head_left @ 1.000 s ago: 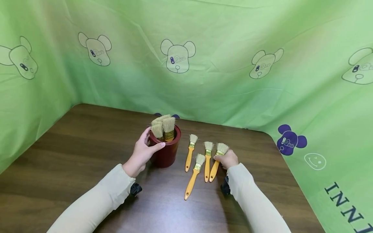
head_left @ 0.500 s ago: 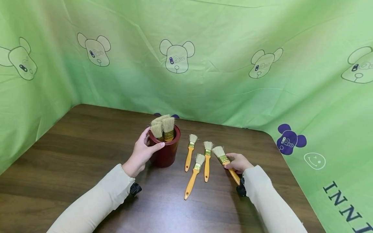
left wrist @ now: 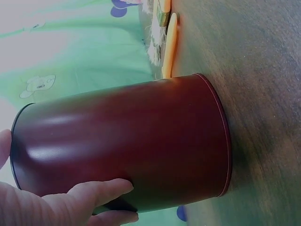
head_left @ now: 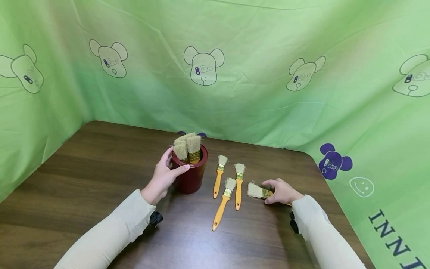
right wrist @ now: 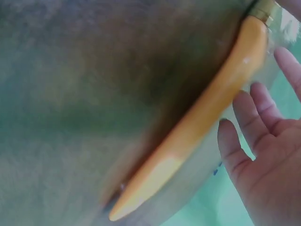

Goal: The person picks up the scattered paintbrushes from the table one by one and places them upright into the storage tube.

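Note:
My left hand (head_left: 164, 175) holds a dark red round pot (head_left: 189, 179), thumb at its rim and fingers around its side. Several paintbrushes (head_left: 193, 145) stand in the pot with bristles up; their handles are hidden inside. In the left wrist view the pot's smooth wall (left wrist: 127, 136) fills the middle. My right hand (head_left: 281, 191) hovers around a single paintbrush (head_left: 256, 190) lying sideways, bristles to the left. Thumb and forefinger are spread on either side of its metal band. In the right wrist view the other fingers (right wrist: 247, 117) are extended beside the orange handle (right wrist: 202, 113).
Between pot and right hand lie three more paintbrushes with orange handles: one at the back (head_left: 219, 177), one to its right (head_left: 239, 186), and one nearer (head_left: 223, 205). A green printed cloth (head_left: 235, 104) hangs behind the wooden table (head_left: 84, 179).
My right hand has moved right and nearer, dragging the paintbrush away from the others and turning it from nearly lengthwise to sideways. Its fingers have loosened. The left hand and pot have stayed put.

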`<state>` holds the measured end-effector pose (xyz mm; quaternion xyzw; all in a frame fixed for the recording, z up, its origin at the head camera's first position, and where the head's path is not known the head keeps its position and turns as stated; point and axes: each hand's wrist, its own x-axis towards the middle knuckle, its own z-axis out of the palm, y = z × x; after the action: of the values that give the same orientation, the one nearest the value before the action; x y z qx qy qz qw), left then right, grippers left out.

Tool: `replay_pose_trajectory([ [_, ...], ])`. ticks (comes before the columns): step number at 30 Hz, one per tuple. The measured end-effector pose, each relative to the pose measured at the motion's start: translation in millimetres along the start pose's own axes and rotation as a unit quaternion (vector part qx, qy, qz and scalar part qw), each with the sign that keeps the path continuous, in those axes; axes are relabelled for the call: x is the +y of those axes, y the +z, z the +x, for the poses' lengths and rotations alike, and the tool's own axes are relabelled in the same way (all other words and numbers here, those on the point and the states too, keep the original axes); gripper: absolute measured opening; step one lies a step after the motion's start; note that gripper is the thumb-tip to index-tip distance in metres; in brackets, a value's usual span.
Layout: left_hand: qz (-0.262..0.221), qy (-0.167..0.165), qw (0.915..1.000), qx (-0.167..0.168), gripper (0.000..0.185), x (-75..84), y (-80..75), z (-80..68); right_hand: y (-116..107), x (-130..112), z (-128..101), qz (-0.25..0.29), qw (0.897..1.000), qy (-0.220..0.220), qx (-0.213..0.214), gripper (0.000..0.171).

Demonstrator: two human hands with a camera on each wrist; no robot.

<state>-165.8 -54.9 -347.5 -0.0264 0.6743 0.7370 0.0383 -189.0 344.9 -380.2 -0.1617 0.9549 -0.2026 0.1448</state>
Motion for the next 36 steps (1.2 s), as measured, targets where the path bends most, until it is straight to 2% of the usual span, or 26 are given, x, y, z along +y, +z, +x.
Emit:
replay_pose_trajectory([
  [4,0.003,-0.003,1.0,-0.001,0.082,-0.8,0.6,0.5,6,-1,-1,-0.026,1.0,0.011,0.009,0.058],
  [10,0.001,-0.002,1.0,-0.003,0.082,-2.8,1.5,1.5,6,-2,0,-0.029,0.999,-0.014,0.01,0.041],
  [17,-0.002,0.001,1.0,-0.008,0.082,-1.8,0.9,4.8,-1,-5,4,0.013,0.999,-0.031,-0.008,0.033],
  [21,0.0,0.001,1.0,-0.009,0.083,0.5,0.5,5.8,-16,-13,7,0.043,0.999,-0.033,0.004,0.034],
  [28,-0.021,-0.022,0.9994,-0.015,0.083,-0.2,0.5,3.7,-40,-29,11,0.091,0.995,-0.028,0.031,0.038],
  [32,-0.023,-0.033,0.9991,-0.014,0.083,-0.3,-0.4,3.8,-47,-38,17,0.156,0.986,-0.016,0.054,0.041],
  [36,-0.02,-0.04,0.9989,-0.011,0.084,0.5,-0.9,2.8,-47,-49,23,0.238,0.967,0.003,0.086,0.049],
])
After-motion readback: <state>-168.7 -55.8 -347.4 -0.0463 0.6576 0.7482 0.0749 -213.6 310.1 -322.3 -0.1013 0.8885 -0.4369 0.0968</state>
